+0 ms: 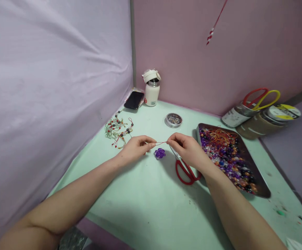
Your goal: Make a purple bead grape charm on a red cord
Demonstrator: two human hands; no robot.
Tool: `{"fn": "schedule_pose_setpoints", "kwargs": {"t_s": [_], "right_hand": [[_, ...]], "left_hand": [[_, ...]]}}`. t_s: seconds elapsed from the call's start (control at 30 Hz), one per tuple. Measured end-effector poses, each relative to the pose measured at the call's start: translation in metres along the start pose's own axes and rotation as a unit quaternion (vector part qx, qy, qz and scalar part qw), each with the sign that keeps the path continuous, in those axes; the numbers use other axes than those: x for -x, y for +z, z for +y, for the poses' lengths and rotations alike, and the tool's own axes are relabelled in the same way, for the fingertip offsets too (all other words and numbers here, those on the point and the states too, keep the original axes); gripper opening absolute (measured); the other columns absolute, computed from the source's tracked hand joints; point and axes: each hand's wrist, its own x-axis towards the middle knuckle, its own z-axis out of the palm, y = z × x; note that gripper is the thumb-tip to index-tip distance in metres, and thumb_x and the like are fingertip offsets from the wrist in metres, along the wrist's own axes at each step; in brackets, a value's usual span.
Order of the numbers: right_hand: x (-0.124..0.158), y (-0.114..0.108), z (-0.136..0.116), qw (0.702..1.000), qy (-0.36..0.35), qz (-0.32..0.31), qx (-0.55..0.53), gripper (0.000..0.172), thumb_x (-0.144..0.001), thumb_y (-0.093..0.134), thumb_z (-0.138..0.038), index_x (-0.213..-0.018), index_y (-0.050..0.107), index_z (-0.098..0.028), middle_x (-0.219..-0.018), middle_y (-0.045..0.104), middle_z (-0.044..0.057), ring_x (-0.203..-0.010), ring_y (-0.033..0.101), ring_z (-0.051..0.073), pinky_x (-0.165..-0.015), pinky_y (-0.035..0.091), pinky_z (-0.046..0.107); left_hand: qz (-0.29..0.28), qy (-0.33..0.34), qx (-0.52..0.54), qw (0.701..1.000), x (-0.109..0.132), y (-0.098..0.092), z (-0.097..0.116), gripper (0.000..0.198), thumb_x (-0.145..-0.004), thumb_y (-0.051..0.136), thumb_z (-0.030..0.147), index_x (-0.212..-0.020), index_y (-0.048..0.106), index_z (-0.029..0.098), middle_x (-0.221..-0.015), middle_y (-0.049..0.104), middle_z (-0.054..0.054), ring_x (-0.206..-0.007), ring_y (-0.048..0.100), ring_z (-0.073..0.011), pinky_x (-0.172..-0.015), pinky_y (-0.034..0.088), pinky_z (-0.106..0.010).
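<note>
A thin red cord is stretched between my two hands above the table. My left hand pinches its left end between thumb and fingers. The fingertips of my right hand are closed on the cord's right end. Just below the cord, a purple bead cluster rests on the pale green tabletop. Red-handled scissors lie under and beside my right hand, with their blades partly hidden by it.
A tray of mixed beads and orange cord lies right. Behind are a small round container, a white bottle, a phone and two jars. Beaded strings lie left; a red-beaded cord hangs above.
</note>
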Motion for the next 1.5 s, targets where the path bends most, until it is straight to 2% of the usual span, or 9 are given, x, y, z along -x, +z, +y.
{"fn": "schedule_pose_setpoints", "kwargs": {"t_s": [0.1, 0.2, 0.33, 0.43, 0.57, 0.73, 0.93, 1.13, 1.5], "right_hand": [[0.001, 0.009, -0.002, 0.999, -0.005, 0.030, 0.028, 0.020, -0.088, 0.045, -0.031, -0.076, 0.056, -0.020, -0.061, 0.052, -0.003, -0.057, 0.043, 0.012, -0.059, 0.033, 0.026], [0.003, 0.019, -0.005, 0.997, -0.025, 0.038, 0.055, 0.020, -0.089, 0.044, -0.029, -0.075, 0.056, -0.020, -0.064, 0.056, -0.001, -0.058, 0.045, 0.013, -0.061, 0.033, 0.026], [0.006, 0.029, -0.010, 0.997, -0.037, 0.024, 0.064, 0.019, -0.090, 0.042, -0.026, -0.077, 0.055, -0.020, -0.069, 0.059, 0.000, -0.062, 0.049, 0.013, -0.062, 0.033, 0.025], [0.008, 0.031, -0.013, 0.996, -0.034, 0.021, 0.074, 0.018, -0.089, 0.043, -0.026, -0.077, 0.055, -0.020, -0.071, 0.059, 0.001, -0.062, 0.049, 0.013, -0.061, 0.033, 0.025], [0.008, 0.029, -0.014, 0.996, -0.026, 0.022, 0.079, 0.018, -0.089, 0.044, -0.027, -0.077, 0.055, -0.019, -0.069, 0.059, 0.001, -0.059, 0.047, 0.013, -0.060, 0.032, 0.025], [0.007, 0.027, -0.012, 0.998, -0.020, 0.021, 0.064, 0.018, -0.088, 0.044, -0.027, -0.075, 0.055, -0.020, -0.067, 0.059, 0.000, -0.057, 0.047, 0.013, -0.059, 0.033, 0.025], [0.008, 0.026, -0.008, 0.999, -0.016, 0.025, 0.035, 0.020, -0.089, 0.043, -0.029, -0.074, 0.054, -0.020, -0.066, 0.059, 0.000, -0.056, 0.047, 0.013, -0.058, 0.033, 0.025], [0.008, 0.023, -0.008, 1.000, 0.002, -0.007, -0.011, 0.020, -0.089, 0.043, -0.031, -0.078, 0.057, -0.020, -0.067, 0.058, -0.001, -0.061, 0.048, 0.013, -0.059, 0.034, 0.025], [0.004, 0.020, -0.005, 0.995, 0.019, -0.049, -0.086, 0.014, -0.083, 0.047, -0.027, -0.077, 0.055, -0.019, -0.070, 0.057, 0.000, -0.064, 0.049, 0.013, -0.059, 0.037, 0.024]], "left_hand": [[0.086, 0.096, -0.029, 0.991, 0.006, 0.010, -0.002, 0.036, -0.080, 0.056, 0.033, -0.113, 0.061, 0.018, -0.113, 0.062, -0.011, -0.064, 0.056, -0.0100, -0.062, 0.047, -0.026], [0.059, 0.145, -0.004, 0.988, 0.015, 0.021, -0.002, 0.039, -0.085, 0.048, 0.028, -0.124, 0.053, 0.020, -0.133, 0.050, -0.012, -0.064, 0.058, -0.0079, -0.062, 0.050, -0.025], [0.029, 0.100, 0.026, 0.994, 0.017, 0.028, -0.005, 0.039, -0.087, 0.045, 0.026, -0.124, 0.051, 0.018, -0.104, 0.065, -0.007, -0.067, 0.060, -0.0105, -0.067, 0.050, -0.025], [0.051, 0.102, -0.009, 0.993, 0.013, 0.025, -0.008, 0.028, -0.086, 0.046, 0.029, -0.107, 0.061, 0.018, -0.086, 0.066, -0.003, -0.068, 0.059, -0.0118, -0.071, 0.048, -0.025], [0.076, 0.121, -0.062, 0.988, 0.008, 0.018, -0.007, 0.020, -0.084, 0.051, 0.029, -0.085, 0.067, 0.019, -0.076, 0.064, -0.001, -0.068, 0.056, -0.0120, -0.070, 0.044, -0.024], [0.046, 0.050, 0.022, 0.997, 0.007, 0.015, -0.001, 0.020, -0.079, 0.056, 0.033, -0.081, 0.067, 0.017, -0.075, 0.064, -0.002, -0.069, 0.054, -0.0127, -0.066, 0.042, -0.024], [0.020, -0.043, 0.118, 0.992, 0.002, 0.012, 0.001, 0.026, -0.071, 0.064, 0.039, -0.075, 0.066, 0.014, -0.061, 0.055, 0.001, -0.054, 0.044, -0.0088, -0.053, 0.036, -0.023], [0.001, -0.052, 0.174, 0.983, 0.001, 0.012, -0.003, 0.024, -0.069, 0.066, 0.037, -0.073, 0.065, 0.014, -0.061, 0.054, 0.001, -0.055, 0.044, -0.0075, -0.054, 0.035, -0.022], [-0.052, -0.072, 0.149, 0.985, 0.003, 0.009, 0.002, 0.023, -0.066, 0.068, 0.036, -0.073, 0.066, 0.014, -0.062, 0.057, 0.000, -0.055, 0.047, -0.0085, -0.055, 0.038, -0.023]]}}
